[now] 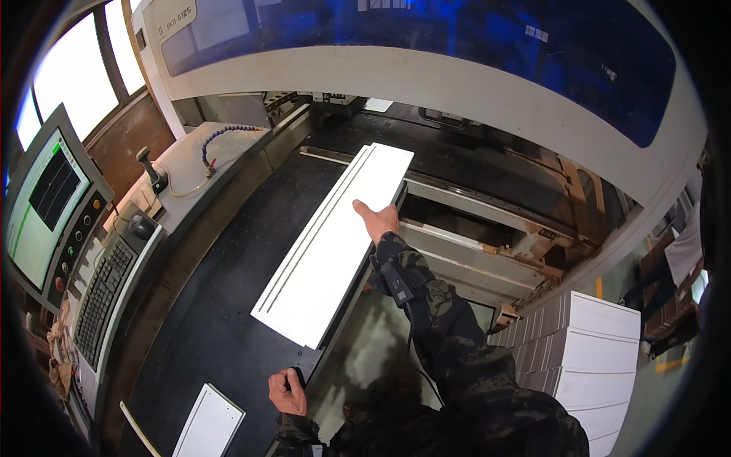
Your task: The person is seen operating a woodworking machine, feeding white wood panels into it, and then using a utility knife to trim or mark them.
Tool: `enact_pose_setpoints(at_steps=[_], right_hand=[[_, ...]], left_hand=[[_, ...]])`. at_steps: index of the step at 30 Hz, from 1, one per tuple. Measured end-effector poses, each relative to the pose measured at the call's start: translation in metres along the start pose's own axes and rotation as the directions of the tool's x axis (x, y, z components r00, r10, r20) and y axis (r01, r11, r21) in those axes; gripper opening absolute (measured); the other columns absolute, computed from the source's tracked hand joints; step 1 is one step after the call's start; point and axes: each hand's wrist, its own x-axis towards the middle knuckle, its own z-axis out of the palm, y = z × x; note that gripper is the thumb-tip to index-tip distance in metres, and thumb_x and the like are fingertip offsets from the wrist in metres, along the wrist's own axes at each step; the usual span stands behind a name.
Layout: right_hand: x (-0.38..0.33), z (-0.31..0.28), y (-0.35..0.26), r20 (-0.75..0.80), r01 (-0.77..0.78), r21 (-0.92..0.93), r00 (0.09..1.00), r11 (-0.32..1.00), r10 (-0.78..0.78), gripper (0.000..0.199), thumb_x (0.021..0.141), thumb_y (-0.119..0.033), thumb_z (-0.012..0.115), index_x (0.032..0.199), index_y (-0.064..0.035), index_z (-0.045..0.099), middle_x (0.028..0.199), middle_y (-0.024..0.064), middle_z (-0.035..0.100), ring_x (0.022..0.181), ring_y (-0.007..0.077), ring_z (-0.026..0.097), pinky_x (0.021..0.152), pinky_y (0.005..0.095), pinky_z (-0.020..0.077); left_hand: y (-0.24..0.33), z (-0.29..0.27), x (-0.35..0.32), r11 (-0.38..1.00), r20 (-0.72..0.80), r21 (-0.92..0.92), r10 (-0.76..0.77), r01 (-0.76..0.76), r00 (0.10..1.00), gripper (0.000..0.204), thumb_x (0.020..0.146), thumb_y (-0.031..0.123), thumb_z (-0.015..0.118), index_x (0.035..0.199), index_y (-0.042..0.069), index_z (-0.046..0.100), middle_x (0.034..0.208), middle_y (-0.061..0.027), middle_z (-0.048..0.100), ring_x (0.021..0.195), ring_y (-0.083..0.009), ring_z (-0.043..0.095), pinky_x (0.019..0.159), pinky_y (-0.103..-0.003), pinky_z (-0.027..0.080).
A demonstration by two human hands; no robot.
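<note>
A long white panel (pixel 339 244) with grooves along its left side lies aslant on the black machine table (pixel 221 289). My right hand (pixel 378 221) is at the panel's right long edge, thumb stretched across the top face and the other fingers bent over the edge, partly hidden. Down at the table's near edge, below the panel's near end, my left hand (pixel 287 392) is closed, its fingers curled beside a small dark part. What it holds, if anything, is hidden. A smaller white panel (pixel 209 423) with small holes rests to its left.
A machine hood (pixel 426 68) with a blue window spans the far side. On the left stand a screen (pixel 53 206), a keyboard (pixel 104 299), a mouse (pixel 142 227) and a handheld scanner (pixel 152 171). Stacked white panels (pixel 598 358) stand at right; another person (pixel 678 259) is beyond.
</note>
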Motion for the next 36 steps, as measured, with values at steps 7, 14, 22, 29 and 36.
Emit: enact_pose_setpoints(at_steps=[7, 14, 22, 29, 36], right_hand=[[-0.005, 0.016, -0.001, -0.125, 0.045, -0.013, 0.991, 0.999, -0.046, 0.056, 0.092, -0.03, 0.093, 0.13, 0.0086, 0.079, 0.125, 0.0199, 0.084, 0.113, 0.031, 0.08, 0.103, 0.0392, 0.0597], [-0.011, 0.042, 0.004, -0.004, 0.065, 0.121, 0.998, 0.991, -0.065, 0.06, 0.089, -0.032, 0.1, 0.125, 0.0122, 0.08, 0.118, 0.0171, 0.084, 0.102, 0.0244, 0.08, 0.094, 0.0413, 0.0628], [0.021, 0.014, 0.022, 0.04, 0.169, 0.326, 0.981, 0.93, -0.192, 0.061, 0.093, -0.019, 0.095, 0.138, 0.0164, 0.071, 0.134, 0.0192, 0.079, 0.116, 0.0266, 0.076, 0.103, 0.0395, 0.0589], [0.018, 0.02, 0.022, 0.097, 0.129, 0.316, 0.981, 0.94, -0.167, 0.06, 0.097, -0.02, 0.091, 0.141, 0.015, 0.07, 0.135, 0.0194, 0.079, 0.117, 0.0277, 0.076, 0.103, 0.0406, 0.0595], [0.024, 0.026, 0.026, 0.15, 0.084, 0.33, 0.979, 0.94, -0.14, 0.06, 0.1, -0.023, 0.089, 0.142, 0.0144, 0.07, 0.136, 0.0184, 0.078, 0.117, 0.028, 0.075, 0.104, 0.0408, 0.0587]], left_hand=[[0.001, -0.005, 0.0, 0.999, -0.041, -0.038, -0.013, 0.011, 0.999, 0.016, 0.109, 0.012, 0.073, 0.098, 0.001, 0.073, 0.092, -0.0189, 0.07, 0.089, -0.0389, 0.068, 0.081, -0.048, 0.055], [-0.013, -0.018, -0.005, 1.0, -0.121, -0.011, -0.005, 0.004, 0.993, 0.011, 0.105, 0.012, 0.077, 0.099, 0.003, 0.079, 0.094, -0.0169, 0.075, 0.088, -0.0383, 0.07, 0.082, -0.048, 0.057], [-0.002, -0.017, 0.004, 0.996, -0.047, -0.076, -0.045, 0.041, 0.998, 0.015, 0.105, 0.019, 0.08, 0.103, 0.005, 0.081, 0.102, -0.0149, 0.079, 0.098, -0.0384, 0.073, 0.088, -0.047, 0.058], [-0.006, -0.028, 0.002, 0.996, -0.006, -0.06, -0.06, 0.06, 0.998, 0.016, 0.106, 0.021, 0.078, 0.107, 0.005, 0.082, 0.103, -0.0162, 0.08, 0.101, -0.0393, 0.074, 0.09, -0.048, 0.059], [-0.018, -0.026, 0.002, 0.998, -0.013, -0.054, -0.026, 0.025, 1.0, 0.018, 0.107, 0.021, 0.079, 0.112, 0.005, 0.081, 0.106, -0.0154, 0.079, 0.103, -0.0397, 0.074, 0.093, -0.049, 0.058]])
